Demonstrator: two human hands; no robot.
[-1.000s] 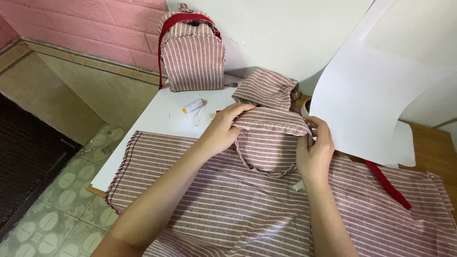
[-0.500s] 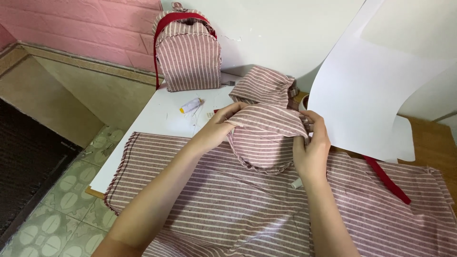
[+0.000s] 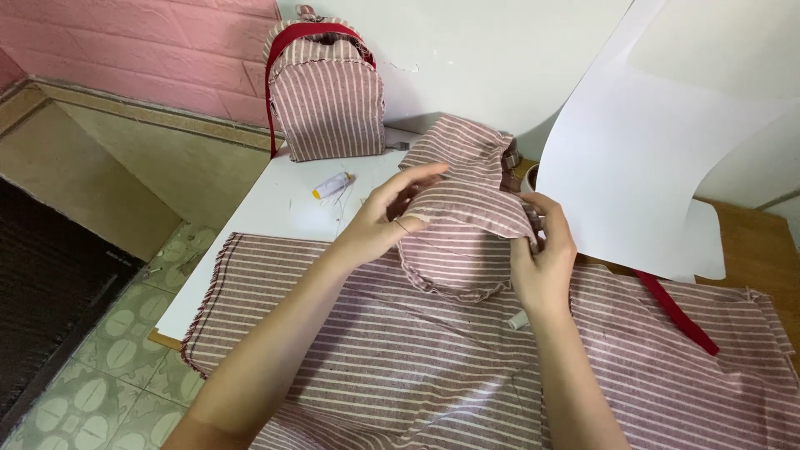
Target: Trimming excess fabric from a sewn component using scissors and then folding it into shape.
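Both hands closed on a small sewn pouch-like piece of striped fabric (image 3: 462, 237), pink-brown with thin white stripes, raised a little above the table. Left hand (image 3: 385, 218) gripping its left side, thumb under the rounded edge, fingers stretched across the folded top flap. Right hand (image 3: 543, 254) pinching the right edge, fingers curled round the fabric near a seam. Rounded lower edge of the piece hanging free, just over a large sheet of the same striped cloth (image 3: 417, 367) spread flat over the near part of the table and reaching its near edge, its left hem lying beside the left edge. Small pale object (image 3: 518, 319) on the cloth just below the right wrist, too small to identify. Second bundle of striped fabric (image 3: 467, 146) right behind the held piece, toward the far edge. Red strap (image 3: 675, 312) lying diagonally on the cloth toward the right side. Large white sheet of stiff paper (image 3: 650, 150) curving up at the far right, leaning against the wall. White table (image 3: 275, 208) bare at the far left, with a small white spool with a yellow end (image 3: 332, 185) and loose threads there. Finished striped backpack with red trim (image 3: 327, 92) standing upright at the far edge, against the wall
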